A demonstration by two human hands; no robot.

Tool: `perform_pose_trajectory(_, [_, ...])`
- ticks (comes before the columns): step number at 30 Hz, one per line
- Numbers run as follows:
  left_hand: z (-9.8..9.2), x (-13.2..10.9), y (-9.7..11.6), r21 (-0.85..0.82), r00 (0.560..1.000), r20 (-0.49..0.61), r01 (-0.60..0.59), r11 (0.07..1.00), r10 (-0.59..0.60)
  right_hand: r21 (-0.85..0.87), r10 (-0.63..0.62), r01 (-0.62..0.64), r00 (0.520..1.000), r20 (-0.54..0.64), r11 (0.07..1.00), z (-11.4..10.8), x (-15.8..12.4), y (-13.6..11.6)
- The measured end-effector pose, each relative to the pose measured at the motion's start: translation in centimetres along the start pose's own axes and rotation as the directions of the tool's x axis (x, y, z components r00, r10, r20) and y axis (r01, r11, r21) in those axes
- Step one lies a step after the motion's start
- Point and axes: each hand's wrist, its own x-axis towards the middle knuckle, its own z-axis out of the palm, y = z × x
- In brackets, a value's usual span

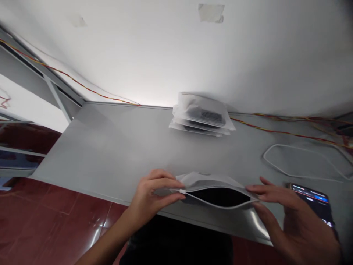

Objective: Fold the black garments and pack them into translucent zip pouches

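A translucent white zipper pouch [204, 182] with something black inside lies at the near edge of the grey table [116, 147], its mouth gaping toward me. My left hand [150, 198] pinches the pouch's left end at the white slider, fingers closed on it. My right hand [286, 217] holds the pouch's right end between thumb and fingertips. A stack of similar filled pouches [201, 116] rests at the back of the table against the wall.
A phone [314, 200] with a lit screen lies just right of my right hand. A white cable loop [298, 162] lies behind it. Red-yellow wires [275, 130] run along the wall base. Dark red tiled floor [55, 221] shows to the left.
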Motion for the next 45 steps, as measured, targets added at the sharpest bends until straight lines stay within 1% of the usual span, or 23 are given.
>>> perform_pose_trajectory(2, [0.4,0.2,0.1,-0.061,1.0,-0.008,0.009,0.998,-0.009,-0.005,-0.133,0.134,0.988,0.074,0.991,0.1,0.8,-0.4])
perform_pose_trajectory(4, [0.6,0.5,0.3,-0.085,1.0,-0.007,-0.011,0.996,0.01,-0.067,-0.213,0.222,0.969,0.121,0.973,0.3,1.7,-0.9])
perform_pose_trajectory(6, [0.6,0.9,0.5,-0.093,0.999,-0.003,-0.044,0.995,0.044,-0.097,-0.258,0.273,0.956,0.141,0.957,0.5,2.5,-1.1])
perform_pose_trajectory(9, [0.5,1.3,0.6,-0.112,0.995,0.011,-0.1,0.989,0.102,-0.082,-0.314,0.328,0.937,0.151,0.941,0.8,3.0,-1.3])
perform_pose_trajectory(11, [0.4,1.4,0.5,-0.132,0.992,0.027,-0.118,0.984,0.122,-0.06,-0.337,0.348,0.93,0.148,0.935,0.9,3.1,-1.3])
perform_pose_trajectory(14, [0.2,1.5,0.2,-0.167,0.986,0.048,-0.152,0.974,0.162,-0.017,-0.346,0.353,0.924,0.161,0.936,0.8,2.9,-1.3])
perform_pose_trajectory(16, [0.0,1.5,0.0,-0.164,0.975,0.065,-0.199,0.966,0.212,0.002,-0.339,0.345,0.924,0.177,0.939,0.6,2.7,-1.2])
perform_pose_trajectory(18, [-0.3,1.6,-0.1,-0.113,0.962,0.085,-0.25,0.962,0.26,0.0,-0.331,0.337,0.926,0.181,0.942,0.4,2.4,-1.2])
perform_pose_trajectory(21, [-1.0,1.6,-0.1,-0.009,0.949,0.107,-0.299,0.954,0.298,-0.037,-0.346,0.356,0.924,0.166,0.934,0.4,2.1,-1.4])
perform_pose_trajectory(25, [-1.6,1.4,0.1,0.049,0.936,0.113,-0.339,0.939,0.332,-0.106,-0.303,0.315,0.946,0.11,0.943,0.7,1.9,-2.2])
perform_pose_trajectory(36, [-2.5,0.5,0.1,0.084,0.942,0.132,-0.321,0.943,0.309,-0.196,-0.312,0.312,0.95,0.031,0.93,0.5,1.6,-2.3])
perform_pose_trajectory(41, [-3.0,0.1,0.3,0.102,0.945,0.145,-0.31,0.945,0.294,-0.245,-0.312,0.302,0.95,-0.003,0.921,-0.1,1.0,-1.0])
perform_pose_trajectory(43, [-3.2,0.1,0.4,0.095,0.943,0.167,-0.306,0.947,0.288,-0.271,-0.324,0.321,0.945,0.036,0.907,-0.5,0.9,-0.3])
perform_pose_trajectory(45, [-3.2,0.0,0.4,0.093,0.948,0.171,-0.288,0.953,0.269,-0.279,-0.361,0.375,0.927,0.104,0.884,-0.8,1.0,-0.2])
